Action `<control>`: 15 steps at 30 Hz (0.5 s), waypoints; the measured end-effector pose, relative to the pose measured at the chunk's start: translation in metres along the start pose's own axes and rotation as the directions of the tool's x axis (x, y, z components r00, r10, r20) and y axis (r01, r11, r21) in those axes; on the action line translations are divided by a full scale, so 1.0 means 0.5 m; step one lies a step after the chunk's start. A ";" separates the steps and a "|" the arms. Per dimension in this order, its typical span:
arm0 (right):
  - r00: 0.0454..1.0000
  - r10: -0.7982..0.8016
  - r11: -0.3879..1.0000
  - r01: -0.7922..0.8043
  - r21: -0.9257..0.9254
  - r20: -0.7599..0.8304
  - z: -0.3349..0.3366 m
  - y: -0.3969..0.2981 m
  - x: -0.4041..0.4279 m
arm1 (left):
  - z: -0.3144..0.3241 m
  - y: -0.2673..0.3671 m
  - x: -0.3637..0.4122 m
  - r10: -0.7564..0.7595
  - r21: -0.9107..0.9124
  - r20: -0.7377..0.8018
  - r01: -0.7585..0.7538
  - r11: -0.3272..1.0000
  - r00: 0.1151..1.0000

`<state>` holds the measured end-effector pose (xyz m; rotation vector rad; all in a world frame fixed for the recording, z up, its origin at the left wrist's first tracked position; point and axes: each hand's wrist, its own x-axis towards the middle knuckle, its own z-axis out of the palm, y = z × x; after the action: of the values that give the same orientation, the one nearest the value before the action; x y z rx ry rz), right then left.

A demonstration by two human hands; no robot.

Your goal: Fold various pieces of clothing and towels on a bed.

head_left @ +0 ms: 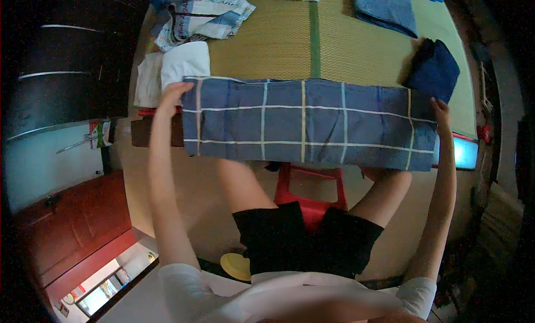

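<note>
A blue-grey checked cloth point(284, 126), folded into a long strip, stretches sideways in front of me. White, yellow and pale blue lines cross it. My left hand point(177, 94) grips its upper left corner. At the other end, my right hand point(441, 110) pinches the right edge near the top. The lower part of the cloth hangs past the front edge of a woven mat point(259, 64), above my knees. A folded white cloth point(186, 61) lies just beyond my left hand. Close to my right hand is a dark navy folded cloth point(434, 70).
A rumpled patterned cloth point(209, 18) lies far left on the mat, and a folded blue cloth point(384, 11) far right. Beside the folded white one sits an off-white cloth point(148, 80). A red plastic stool point(309, 201) is between my legs. A lit screen point(459, 153) shows beyond my right forearm.
</note>
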<state>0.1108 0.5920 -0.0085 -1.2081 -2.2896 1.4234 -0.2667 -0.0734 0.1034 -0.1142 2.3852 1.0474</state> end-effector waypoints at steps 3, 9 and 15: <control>0.984 -0.077 0.973 0.110 0.204 -0.162 -0.130 -0.072 -0.064 | -0.065 0.058 -0.062 0.214 -0.263 -0.024 -0.213 0.941 0.977; 0.889 -0.064 0.895 0.253 0.369 -0.453 -0.268 -0.215 -0.145 | -0.205 0.165 -0.175 0.418 -0.328 -0.242 -0.480 0.814 0.876; 0.903 -0.061 0.797 0.300 0.524 -0.425 -0.340 -0.153 -0.167 | -0.171 0.169 -0.178 0.472 -0.356 -0.224 -0.523 0.775 0.853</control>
<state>0.2151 0.6290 0.1637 -0.9292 -1.4893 1.4839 -0.2509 -0.0866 0.2515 0.3449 2.3192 1.8325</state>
